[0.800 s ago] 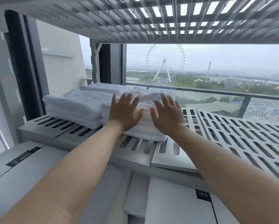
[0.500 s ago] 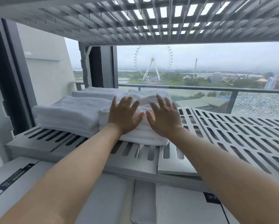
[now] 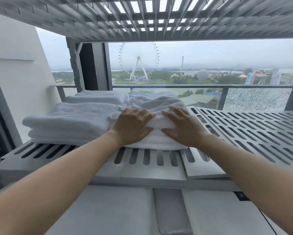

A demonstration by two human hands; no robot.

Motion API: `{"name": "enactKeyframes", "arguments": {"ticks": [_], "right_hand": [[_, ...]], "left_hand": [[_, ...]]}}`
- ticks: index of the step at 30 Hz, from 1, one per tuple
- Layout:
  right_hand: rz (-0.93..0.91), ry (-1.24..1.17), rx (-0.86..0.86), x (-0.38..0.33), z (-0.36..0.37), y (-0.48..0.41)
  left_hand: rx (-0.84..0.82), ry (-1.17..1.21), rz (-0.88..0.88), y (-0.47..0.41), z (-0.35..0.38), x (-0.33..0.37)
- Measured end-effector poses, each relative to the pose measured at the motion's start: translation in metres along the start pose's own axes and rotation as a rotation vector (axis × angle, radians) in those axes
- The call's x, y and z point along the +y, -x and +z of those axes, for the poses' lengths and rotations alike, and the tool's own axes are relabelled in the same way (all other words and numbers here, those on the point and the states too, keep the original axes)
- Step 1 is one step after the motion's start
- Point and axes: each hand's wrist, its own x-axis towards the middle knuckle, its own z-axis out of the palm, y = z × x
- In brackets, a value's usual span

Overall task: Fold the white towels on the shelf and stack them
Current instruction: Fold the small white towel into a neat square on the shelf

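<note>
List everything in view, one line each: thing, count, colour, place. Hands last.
Front towel pile: one, white, folded, front centre of the shelf, under both hands.
Left towel pile: one, white, folded, beside it on the left.
Back towel pile: one, white, folded, back left.
Loose towel: one, white, rumpled, behind the front pile.
Slatted shelf: one, grey, carries all the towels.
Overhead grating: one, grey, above.
Padded panels: several, grey, below the shelf.
Balcony railing: one, dark rail over glass, beyond the shelf.
Ferris wheel: one, white, far off.
Left hand: presses the front pile's left part.
Right hand: presses its right part.
</note>
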Motion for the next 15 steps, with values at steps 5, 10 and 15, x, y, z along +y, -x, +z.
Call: {"name": "enactKeyframes", "arguments": {"ticks": [5,10,15], "right_hand": [[0.08,-0.13,-0.074,0.002,-0.002,-0.002],[0.019,-0.111,-0.03,0.002,-0.006,0.002],[-0.02,-0.095,0.174,-0.01,-0.008,0.001]], "left_hand": [[-0.029,0.022,0.042,0.001,0.004,-0.006],[-0.043,0.029,0.083,0.006,0.005,-0.012],[-0.008,0.026,0.029,-0.002,-0.001,-0.004]]}}
